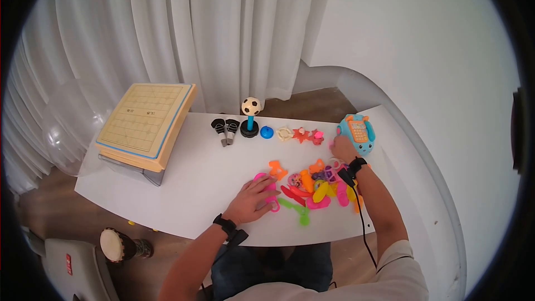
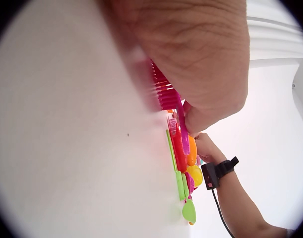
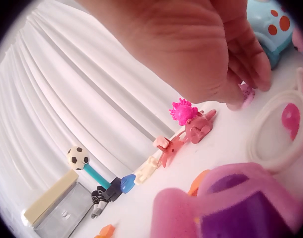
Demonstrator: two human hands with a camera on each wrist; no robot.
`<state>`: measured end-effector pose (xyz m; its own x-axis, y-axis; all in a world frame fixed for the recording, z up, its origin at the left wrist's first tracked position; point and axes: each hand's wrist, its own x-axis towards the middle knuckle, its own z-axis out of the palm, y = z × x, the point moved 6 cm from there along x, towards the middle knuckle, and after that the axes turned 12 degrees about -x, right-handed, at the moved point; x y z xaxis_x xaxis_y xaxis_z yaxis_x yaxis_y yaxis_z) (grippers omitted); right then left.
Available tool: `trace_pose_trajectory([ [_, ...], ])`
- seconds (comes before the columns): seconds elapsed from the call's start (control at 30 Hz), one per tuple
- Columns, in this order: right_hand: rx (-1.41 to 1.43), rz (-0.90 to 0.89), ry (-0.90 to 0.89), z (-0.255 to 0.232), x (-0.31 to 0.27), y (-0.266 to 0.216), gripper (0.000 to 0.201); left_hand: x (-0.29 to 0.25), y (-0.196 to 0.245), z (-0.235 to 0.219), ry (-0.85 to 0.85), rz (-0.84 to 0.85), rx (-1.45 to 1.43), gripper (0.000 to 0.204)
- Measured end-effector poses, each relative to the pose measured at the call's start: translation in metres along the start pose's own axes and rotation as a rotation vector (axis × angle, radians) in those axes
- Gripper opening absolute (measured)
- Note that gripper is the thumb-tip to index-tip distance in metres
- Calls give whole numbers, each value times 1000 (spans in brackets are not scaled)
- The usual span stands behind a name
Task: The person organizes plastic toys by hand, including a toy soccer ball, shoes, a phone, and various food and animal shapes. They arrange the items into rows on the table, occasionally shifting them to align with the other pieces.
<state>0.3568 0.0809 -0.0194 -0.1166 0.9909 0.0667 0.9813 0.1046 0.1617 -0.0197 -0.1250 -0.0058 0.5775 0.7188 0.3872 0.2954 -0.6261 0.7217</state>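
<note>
The left hand [image 1: 248,203] rests over a pink comb [image 1: 271,185], its fingers extended and spread. In the left wrist view, the left hand [image 2: 201,64] is above the magenta comb [image 2: 166,94], whose teeth face the table. Beside the toy phone [image 1: 356,134], the right hand [image 1: 344,147] is low at the table. The right wrist view shows the right hand [image 3: 191,49] pinching a small pink piece [image 3: 248,95] between thumb and fingers, partly hidden. Left of it stand a bright pink spiky toy [image 3: 182,111] and a reddish figure [image 3: 199,127].
A pile of colourful plastic toys, including a yellow piece [image 1: 320,192], lies between the hands. Along the back are a blue piece [image 1: 267,132], a football on a stand [image 1: 251,106] and small dark shoes [image 1: 225,130]. A board box [image 1: 146,125] stands left. A cable hangs from the right wrist.
</note>
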Motion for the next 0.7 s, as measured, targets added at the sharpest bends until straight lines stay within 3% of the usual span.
trace_pose_trajectory([
  [0.1, 37, 131, -18, 6, 19, 1, 25, 1, 1, -1, 2, -8, -12, 39],
  [0.33, 2, 71, 8, -10, 16, 8, 32, 1, 0, -1, 3, -9, -17, 38],
  [0.4, 131, 39, 319, -40, -3, 23, 32, 0, 0, -2, 7, 6, -4, 38],
  [0.53, 440, 159, 206, -95, -55, 47, 26, 2, 3, -3, -9, 8, -16, 39],
  [0.63, 545, 139, 334, -112, -114, 33, 21, 1, 2, -2, -13, 20, -21, 40],
  [0.7, 594, 97, 388, -115, -150, -2, 21, 0, 1, -1, 0, 18, 4, 40],
])
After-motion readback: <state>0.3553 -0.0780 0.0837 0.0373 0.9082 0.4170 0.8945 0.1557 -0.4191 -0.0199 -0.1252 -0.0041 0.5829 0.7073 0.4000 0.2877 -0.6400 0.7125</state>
